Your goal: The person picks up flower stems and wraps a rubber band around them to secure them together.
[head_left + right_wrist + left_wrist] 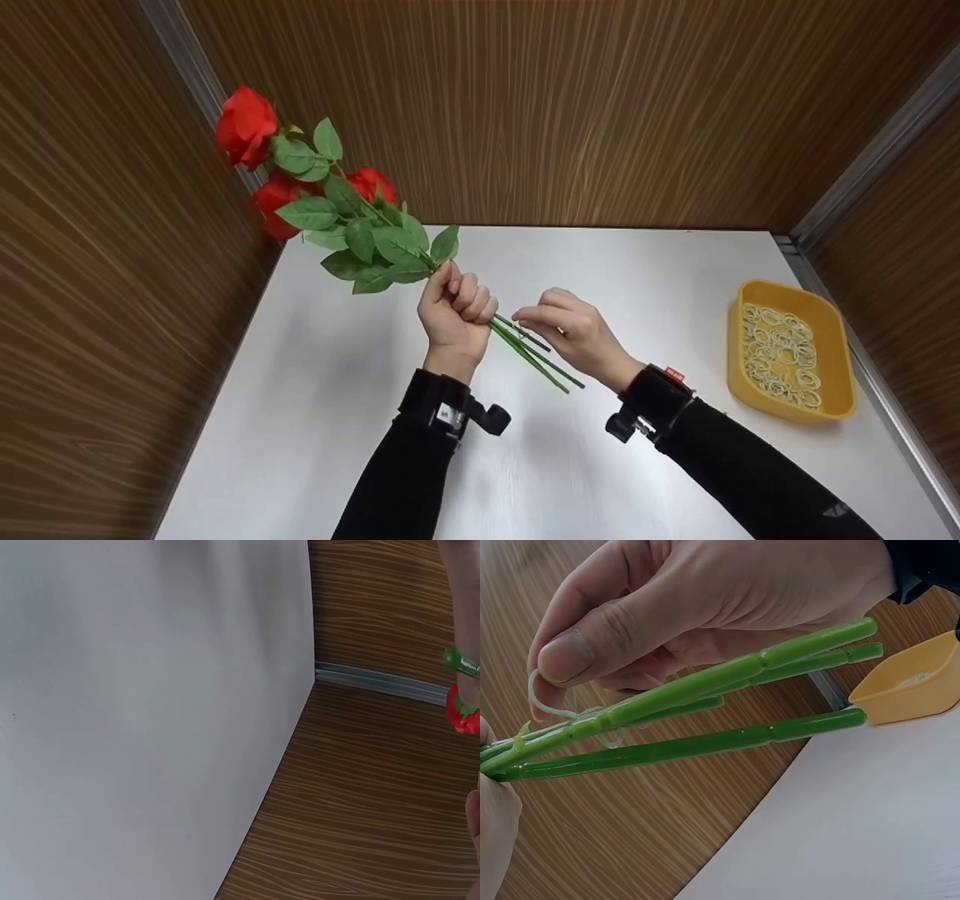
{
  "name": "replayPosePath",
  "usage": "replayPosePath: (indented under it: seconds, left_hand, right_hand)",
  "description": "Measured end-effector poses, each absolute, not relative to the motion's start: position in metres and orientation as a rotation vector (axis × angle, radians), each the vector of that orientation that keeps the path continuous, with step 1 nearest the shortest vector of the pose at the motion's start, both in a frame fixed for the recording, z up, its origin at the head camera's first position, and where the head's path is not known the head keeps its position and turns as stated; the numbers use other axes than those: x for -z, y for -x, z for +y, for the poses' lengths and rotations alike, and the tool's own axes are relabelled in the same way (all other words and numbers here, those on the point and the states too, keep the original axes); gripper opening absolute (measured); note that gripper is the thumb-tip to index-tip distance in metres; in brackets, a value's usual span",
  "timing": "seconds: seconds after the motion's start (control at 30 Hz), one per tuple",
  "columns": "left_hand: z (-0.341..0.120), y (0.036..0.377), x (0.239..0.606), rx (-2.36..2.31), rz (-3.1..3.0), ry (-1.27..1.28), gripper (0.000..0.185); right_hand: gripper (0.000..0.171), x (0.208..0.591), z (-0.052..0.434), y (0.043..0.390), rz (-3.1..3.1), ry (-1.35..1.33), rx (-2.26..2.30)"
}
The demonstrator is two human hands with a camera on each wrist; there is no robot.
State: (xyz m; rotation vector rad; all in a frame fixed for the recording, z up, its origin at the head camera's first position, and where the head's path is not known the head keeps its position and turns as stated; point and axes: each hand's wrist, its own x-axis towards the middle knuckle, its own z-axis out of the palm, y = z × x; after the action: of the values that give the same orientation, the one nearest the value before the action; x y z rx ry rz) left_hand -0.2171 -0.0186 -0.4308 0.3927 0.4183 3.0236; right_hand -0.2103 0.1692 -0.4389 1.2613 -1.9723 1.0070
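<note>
My left hand (459, 311) grips a bunch of red roses (246, 124) by the stems, with the blooms and green leaves (397, 244) up to the left. Below that fist the bare stem ends (562, 373) fan out down to the right. My right hand (574, 330) is beside these stems, pinching a pale rubber band (532, 694) between thumb and forefinger. In the left wrist view the band stretches from the fingertips to the stems (690, 682) and loops about some of them; which ones it encircles I cannot tell. The right wrist view barely catches a stem tip and a red bloom.
A yellow tray (840, 375) holding many pale rubber bands (780, 356) stands on the right of the white table (360, 457). Wood-grain panels (510, 112) rise at the back and both sides, joined by metal strips at the corners.
</note>
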Motion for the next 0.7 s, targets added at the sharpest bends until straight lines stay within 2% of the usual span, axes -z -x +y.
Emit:
replayPosePath:
  seconds: [0.7]
  left_hand:
    - [-0.0096, 0.2113, 0.4313, -2.986, 0.466, -0.412, 0.041]
  right_hand:
    - [0.025, 0.4336, 0.1610, 0.2090, -1.949, -1.181, -1.000]
